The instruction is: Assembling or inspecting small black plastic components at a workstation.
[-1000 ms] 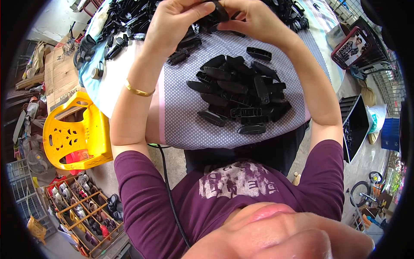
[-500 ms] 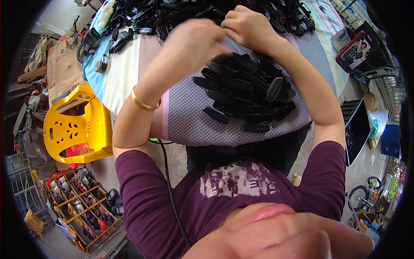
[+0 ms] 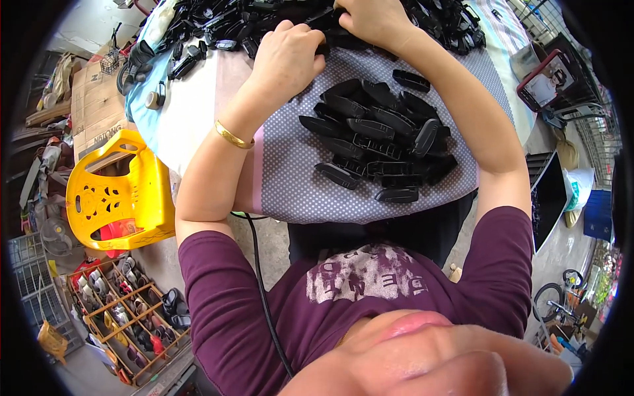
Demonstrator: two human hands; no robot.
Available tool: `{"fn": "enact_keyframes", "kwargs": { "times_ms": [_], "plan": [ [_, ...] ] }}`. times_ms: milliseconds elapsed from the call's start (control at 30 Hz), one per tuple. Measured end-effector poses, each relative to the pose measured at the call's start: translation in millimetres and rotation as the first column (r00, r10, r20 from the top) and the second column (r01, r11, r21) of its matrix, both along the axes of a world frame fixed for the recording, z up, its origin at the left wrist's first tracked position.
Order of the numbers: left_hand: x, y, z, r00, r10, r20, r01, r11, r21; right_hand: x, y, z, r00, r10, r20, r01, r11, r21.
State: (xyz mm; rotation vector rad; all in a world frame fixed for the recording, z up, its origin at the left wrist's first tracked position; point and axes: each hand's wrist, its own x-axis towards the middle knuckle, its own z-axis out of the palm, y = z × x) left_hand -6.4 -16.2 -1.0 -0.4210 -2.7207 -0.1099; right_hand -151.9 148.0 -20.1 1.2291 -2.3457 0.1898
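Note:
Black curved plastic parts with slotted sides lie in a small heap (image 3: 376, 135) on the dotted grey cloth in front of me. One single black part (image 3: 411, 80) lies just beyond that heap, below my right forearm. A much larger pile of black plastic parts (image 3: 221, 30) spreads along the far side of the table. My left hand (image 3: 288, 61) is at that pile's near edge, fingers curled toward the thumb around a black plastic part that shows only partly. My right hand (image 3: 371, 21) reaches into the far pile with bent fingers; what lies between its fingertips is hidden.
A yellow plastic chair (image 3: 122, 191) stands left of the table, with a shoe rack (image 3: 132, 317) below it. A small round container (image 3: 155, 99) sits at the table's left edge. A black cable (image 3: 259, 284) hangs by my left arm. Dark red basket (image 3: 548, 79) at right.
Both hands have moved away from the near heap toward the far pile, the left one slightly leftward. The single part beyond the near heap is now uncovered.

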Motion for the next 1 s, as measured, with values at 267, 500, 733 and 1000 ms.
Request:
{"fn": "enact_keyframes", "kwargs": {
  "times_ms": [267, 500, 733, 1000],
  "plan": [
    [-24.8, -24.7, -14.4, 0.942, -0.299, 0.152, -0.050, 0.323, 0.945, 39.4, 20.5, 35.1, 0.547, 0.562, 0.620, 0.234, 0.609, -0.758],
    [-26.9, -18.6, -12.8, 0.956, -0.176, 0.235, -0.204, 0.176, 0.963, 47.9, 29.9, 25.9, 0.035, 0.863, 0.504, 0.583, 0.392, -0.712],
    [-17.1, 5.2, -10.7, 0.928, -0.171, -0.330, 0.219, 0.969, 0.116, 51.3, 38.7, 37.1, 0.270, 0.663, 0.699, 0.411, 0.577, -0.706],
    [-25.9, 16.4, -22.4, 0.845, -0.277, -0.457, 0.388, 0.906, 0.170, 45.3, 41.6, 11.1, 0.296, 0.764, 0.573, 0.298, 0.496, -0.816]
  ]
}}
